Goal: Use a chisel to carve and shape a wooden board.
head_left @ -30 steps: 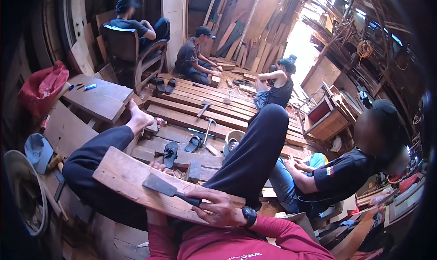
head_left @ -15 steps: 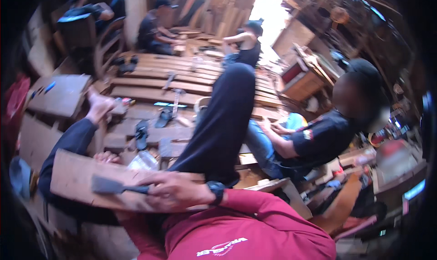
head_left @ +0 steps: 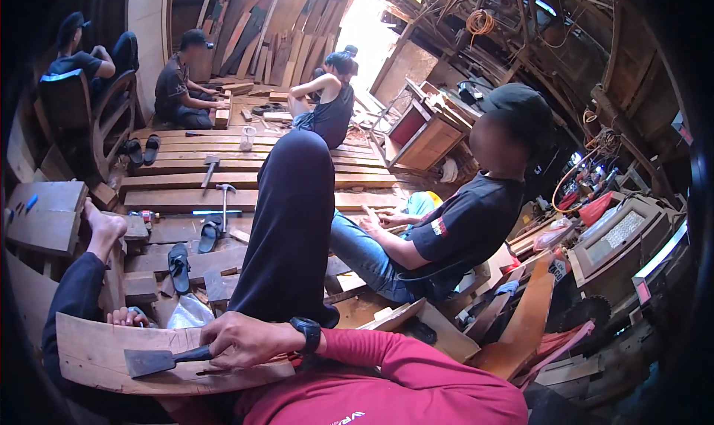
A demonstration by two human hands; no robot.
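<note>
The fingers of my right hand (head_left: pixel 242 341) are closed around the dark handle of a flat-bladed tool (head_left: pixel 149 362). Its broad blade points to my left over the face of a curved wooden board (head_left: pixel 93 339), which lies across my lap. The fingers of my left hand (head_left: pixel 126 318) show bent just past the board's far edge; the rest of that hand is hidden, so I cannot tell whether they grip the wood. A dark watch (head_left: pixel 306 336) sits on my right wrist, below a red sleeve (head_left: pixel 387 345). My right knee (head_left: pixel 294 174) is raised beyond the board, and my bare left foot (head_left: pixel 105 230) rests farther out to the left.

Just past the board is a clear plastic bag (head_left: pixel 190 312), then a dark sandal (head_left: pixel 178 267) and another sandal (head_left: pixel 210 235) near a hammer (head_left: pixel 226 197). A mallet (head_left: pixel 210 171) lies farther off on the long planks (head_left: pixel 260 180). To my right sits a co-worker (head_left: pixel 476 215) in a dark T-shirt and cap. Toward the back, 1 person (head_left: pixel 178 90) sits low by some wood, 1 person (head_left: pixel 333 120) wears a sleeveless top, and 1 person (head_left: pixel 78 64) occupies a wooden chair (head_left: pixel 67 101).
</note>
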